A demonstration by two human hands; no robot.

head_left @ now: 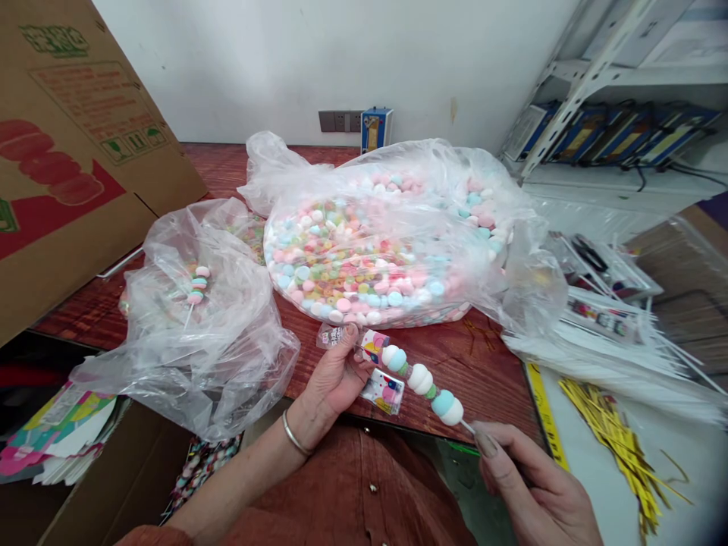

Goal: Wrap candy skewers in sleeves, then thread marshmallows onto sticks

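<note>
A skewer of marshmallow candies (422,379) in white and light blue, with small green pieces between them, slants across my lap. My right hand (528,470) pinches the bare lower end of its white stick (468,428). At the upper end, my left hand (338,371) is closed on a small printed plastic wrapper (374,344) with coloured dots. Whether the skewer's tip is inside that wrapper or only against it, I cannot tell. Another printed wrapper piece (384,390) hangs below my left fingers, and a clear printed end (330,336) sticks out behind the thumb.
A large clear bag of pastel candies (364,258) covers the table's middle. To its left, a second candy skewer (198,287) lies on a crumpled plastic bag (227,356). Yellow twist ties (619,447) and white sticks (614,364) lie right; a cardboard box (85,152) stands left.
</note>
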